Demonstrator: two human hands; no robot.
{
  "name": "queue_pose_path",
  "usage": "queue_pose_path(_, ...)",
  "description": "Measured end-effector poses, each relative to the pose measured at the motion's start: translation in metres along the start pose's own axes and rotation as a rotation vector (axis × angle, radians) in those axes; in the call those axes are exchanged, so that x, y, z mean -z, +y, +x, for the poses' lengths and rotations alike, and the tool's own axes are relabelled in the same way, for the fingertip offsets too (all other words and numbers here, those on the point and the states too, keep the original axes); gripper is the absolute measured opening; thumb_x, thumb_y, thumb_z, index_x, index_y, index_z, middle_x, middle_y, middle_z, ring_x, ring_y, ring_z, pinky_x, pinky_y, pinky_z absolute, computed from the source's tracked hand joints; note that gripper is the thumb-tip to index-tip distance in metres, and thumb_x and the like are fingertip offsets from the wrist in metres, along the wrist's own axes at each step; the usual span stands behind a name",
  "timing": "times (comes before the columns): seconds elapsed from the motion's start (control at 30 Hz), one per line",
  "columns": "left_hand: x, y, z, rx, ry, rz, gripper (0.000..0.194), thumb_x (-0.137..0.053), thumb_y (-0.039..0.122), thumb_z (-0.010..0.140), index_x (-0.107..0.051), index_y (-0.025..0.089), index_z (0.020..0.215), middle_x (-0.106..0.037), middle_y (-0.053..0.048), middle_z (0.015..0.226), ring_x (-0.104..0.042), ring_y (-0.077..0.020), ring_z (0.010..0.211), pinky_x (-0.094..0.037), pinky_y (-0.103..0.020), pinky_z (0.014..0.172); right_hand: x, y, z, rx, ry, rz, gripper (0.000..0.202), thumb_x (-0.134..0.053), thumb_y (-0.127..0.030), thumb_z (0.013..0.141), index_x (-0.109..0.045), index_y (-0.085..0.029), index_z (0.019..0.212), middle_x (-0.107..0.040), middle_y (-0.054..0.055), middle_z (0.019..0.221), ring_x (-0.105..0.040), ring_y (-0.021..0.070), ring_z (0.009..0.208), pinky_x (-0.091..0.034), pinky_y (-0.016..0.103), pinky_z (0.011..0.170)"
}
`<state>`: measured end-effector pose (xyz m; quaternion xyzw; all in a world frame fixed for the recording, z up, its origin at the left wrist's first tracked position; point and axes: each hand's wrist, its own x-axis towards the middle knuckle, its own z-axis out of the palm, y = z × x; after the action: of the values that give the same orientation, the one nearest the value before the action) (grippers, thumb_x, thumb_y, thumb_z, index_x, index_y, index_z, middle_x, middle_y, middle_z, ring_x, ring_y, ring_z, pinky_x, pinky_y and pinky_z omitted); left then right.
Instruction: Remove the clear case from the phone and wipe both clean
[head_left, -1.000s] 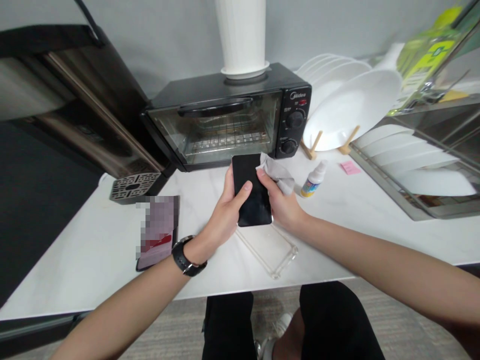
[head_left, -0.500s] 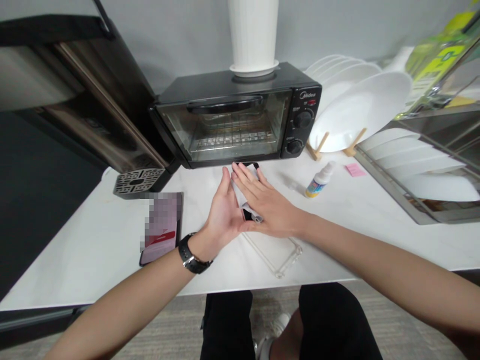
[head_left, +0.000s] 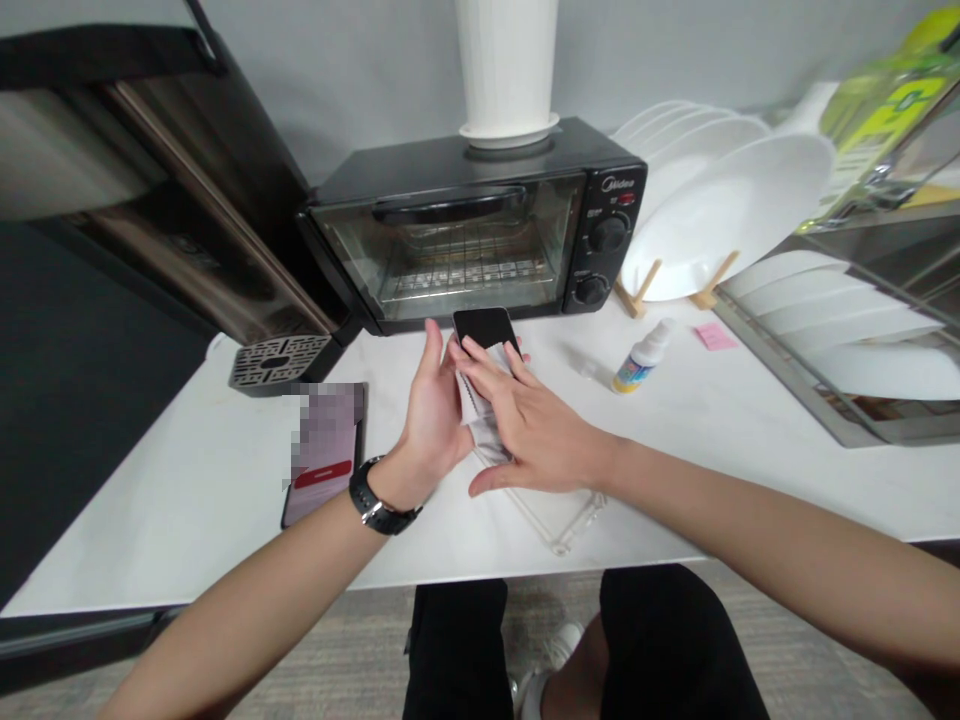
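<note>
A smartphone [head_left: 486, 326] with a dark screen lies across the palm of my left hand [head_left: 435, 405], whose thumb stands up along one edge and whose fingertips curl around the far edge. My right hand [head_left: 525, 415] rests over the phone's lower part, its fingers stretched out and pressing a light grey cloth [head_left: 471, 404] with a zigzag edge against the screen. Beneath my hands a clear phone case [head_left: 564, 512] lies on the counter, partly covered. A small spray bottle [head_left: 642, 358] stands to the right of my right hand.
Another phone [head_left: 330, 440] lies on the white counter [head_left: 187, 500] at left, by a drink machine [head_left: 277, 362]. A toaster oven [head_left: 465, 250] stands behind my hands, bearing a white pot [head_left: 510, 70]. To the right are racked plates [head_left: 727, 220], a pink note [head_left: 716, 336] and a sink [head_left: 855, 435].
My right hand and the cloth have slid down along the phone toward me, uncovering the upper screen. The phone is tipped more into view.
</note>
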<state>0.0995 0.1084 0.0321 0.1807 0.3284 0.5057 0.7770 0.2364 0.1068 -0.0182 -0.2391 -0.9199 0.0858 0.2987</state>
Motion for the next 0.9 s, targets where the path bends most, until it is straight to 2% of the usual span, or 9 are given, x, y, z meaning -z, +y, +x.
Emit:
queue_pose_path(0.1, 0.003, 0.003, -0.001, -0.023, 0.009, -0.001, 0.071, -0.038, 0.073, 0.102, -0.056, 0.023, 0.148, -0.075, -0.012, 0.13, -0.069, -0.0357, 0.128, -0.051, -0.057, 0.113, 0.005, -0.003, 0.001, 0.008, -0.022, -0.019, 0.103, -0.052, -0.081, 0.092, -0.032, -0.004, 0.158, -0.015, 0.029, 0.174, -0.003, 0.0329, 0.166, -0.006, 0.064, 0.132)
queue_pose_path(0.2, 0.008, 0.005, 0.001, -0.047, 0.086, 0.005, 0.068, -0.039, 0.07, 0.103, -0.05, 0.026, 0.152, -0.075, -0.01, 0.131, -0.069, -0.034, 0.128, -0.05, -0.057, 0.114, 0.011, -0.002, 0.002, -0.001, -0.06, -0.127, 0.1, -0.044, -0.084, 0.093, -0.042, -0.006, 0.156, -0.014, 0.024, 0.176, -0.002, 0.0347, 0.166, -0.005, 0.065, 0.132)
queue_pose_path(0.3, 0.008, 0.003, 0.001, -0.063, 0.096, 0.017, 0.064, -0.04, 0.066, 0.104, -0.047, 0.028, 0.156, -0.073, -0.008, 0.135, -0.066, -0.0336, 0.132, -0.048, -0.055, 0.117, 0.012, 0.005, 0.0, -0.169, -0.043, -0.215, 0.099, -0.031, -0.084, 0.096, -0.037, -0.011, 0.163, -0.014, 0.02, 0.177, -0.001, 0.0378, 0.166, -0.007, 0.069, 0.13)
queue_pose_path(0.43, 0.005, -0.008, -0.001, 0.029, -0.053, 0.066, 0.063, -0.046, 0.059, 0.105, -0.048, 0.025, 0.157, -0.068, -0.009, 0.146, -0.059, -0.0352, 0.141, -0.042, -0.054, 0.123, 0.008, 0.017, -0.002, -0.442, 0.027, -0.273, 0.105, -0.022, -0.081, 0.1, -0.018, 0.001, 0.167, -0.006, 0.027, 0.176, 0.002, 0.04, 0.165, -0.008, 0.07, 0.13)
queue_pose_path(0.53, 0.009, -0.014, 0.002, 0.062, -0.08, 0.063, 0.066, -0.046, 0.065, 0.102, -0.053, 0.024, 0.154, -0.068, -0.01, 0.145, -0.056, -0.0365, 0.144, -0.039, -0.056, 0.125, 0.002, 0.014, -0.002, -0.319, -0.016, -0.235, 0.115, -0.024, -0.086, 0.096, -0.012, 0.004, 0.167, -0.002, 0.03, 0.175, 0.004, 0.039, 0.165, -0.008, 0.068, 0.13)
queue_pose_path(0.6, 0.014, -0.012, 0.007, 0.06, -0.021, 0.036, 0.074, -0.046, 0.072, 0.099, -0.057, 0.02, 0.151, -0.071, -0.012, 0.14, -0.056, -0.0388, 0.144, -0.041, -0.056, 0.124, -0.001, 0.008, -0.003, -0.136, -0.098, -0.176, 0.121, -0.027, -0.091, 0.091, -0.012, 0.002, 0.167, -0.008, 0.028, 0.175, -0.003, 0.0367, 0.166, -0.01, 0.063, 0.132)
queue_pose_path(0.67, 0.017, -0.009, 0.01, 0.054, 0.052, 0.019, 0.08, -0.047, 0.075, 0.096, -0.059, 0.016, 0.149, -0.074, -0.014, 0.135, -0.056, -0.0408, 0.143, -0.044, -0.055, 0.122, -0.002, 0.005, -0.004, -0.047, -0.146, -0.134, 0.122, -0.031, -0.092, 0.089, -0.011, -0.001, 0.168, -0.014, 0.026, 0.175, -0.011, 0.0347, 0.165, -0.015, 0.059, 0.133)
queue_pose_path(0.77, 0.015, -0.008, 0.009, -0.006, 0.048, 0.02, 0.072, -0.046, 0.068, 0.101, -0.056, 0.019, 0.152, -0.072, -0.011, 0.139, -0.056, -0.0387, 0.143, -0.044, -0.054, 0.123, 0.001, 0.012, -0.006, -0.163, -0.115, -0.147, 0.11, -0.032, -0.085, 0.096, -0.008, -0.007, 0.17, -0.015, 0.025, 0.175, -0.015, 0.0355, 0.165, -0.02, 0.061, 0.132)
queue_pose_path(0.9, 0.007, -0.015, 0.001, -0.022, -0.089, 0.034, 0.058, -0.048, 0.054, 0.106, -0.05, 0.027, 0.157, -0.065, -0.003, 0.151, -0.05, -0.0328, 0.15, -0.037, -0.051, 0.128, 0.009, 0.025, -0.005, -0.291, -0.026, -0.199, 0.108, -0.029, -0.082, 0.098, 0.0, -0.006, 0.17, -0.003, 0.025, 0.176, -0.002, 0.0388, 0.165, -0.013, 0.067, 0.131)
